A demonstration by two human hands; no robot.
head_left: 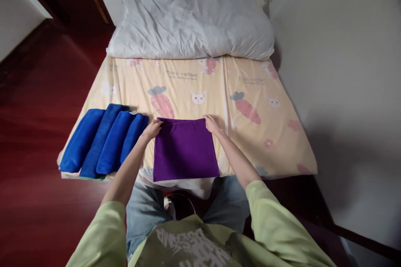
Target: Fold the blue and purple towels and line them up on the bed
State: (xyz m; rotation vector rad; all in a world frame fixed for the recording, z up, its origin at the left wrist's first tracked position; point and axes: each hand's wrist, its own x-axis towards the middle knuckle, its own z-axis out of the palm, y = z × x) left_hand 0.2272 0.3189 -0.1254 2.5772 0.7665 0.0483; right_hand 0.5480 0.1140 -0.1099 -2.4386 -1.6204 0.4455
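A purple cloth lies flat in a near-square shape at the front edge of the bed, its top edge showing a second layer. My left hand pinches its upper left corner. At the upper right corner my right hand has its fingers closed on the cloth edge. Several rolled or folded blue cloths lie side by side to the left of my left hand, with a small white tag on one of them.
The bed's yellow sheet has carrots and rabbits printed on it. A bulky white quilt fills the far end. A white wall stands at the right, and dark red floor lies at the left.
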